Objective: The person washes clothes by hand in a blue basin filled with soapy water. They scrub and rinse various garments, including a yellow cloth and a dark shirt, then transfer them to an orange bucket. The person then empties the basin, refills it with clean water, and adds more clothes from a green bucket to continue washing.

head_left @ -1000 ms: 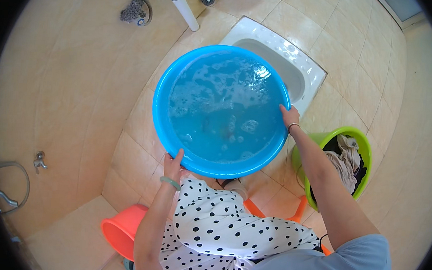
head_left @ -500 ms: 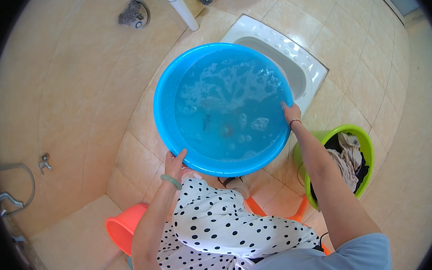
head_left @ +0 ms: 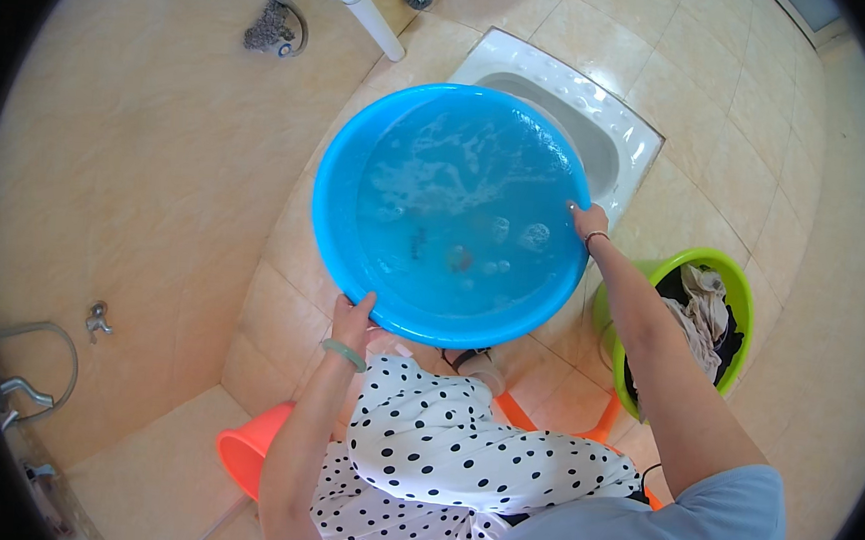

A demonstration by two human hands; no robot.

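Both my hands grip the rim of a large round blue basin [head_left: 330, 188]. My left hand [head_left: 352, 317], below a pale green bangle, is closed on the near left rim, thumb on top. On the right rim is my right hand [head_left: 588, 223], closed with its thumb over the edge. Cloudy water [head_left: 457, 202] with patches of suds and bubbles lies in the basin. The basin overlaps the near left part of a white squat toilet [head_left: 635, 134]. The fingers under the rim are hidden.
A lime green bucket [head_left: 748, 322] with dark and beige clothes stands at my right. At my left is an orange-red bucket [head_left: 250, 448]. Orange stool legs [head_left: 597, 422] show by my knees. A white pipe [head_left: 369, 25] and a wall tap [head_left: 98, 322] are on the left.
The water's suds and bubbles have shifted a little, and the basin sits slightly farther right and up in the picture. The whole view has also moved slightly. Both hands keep their grip.
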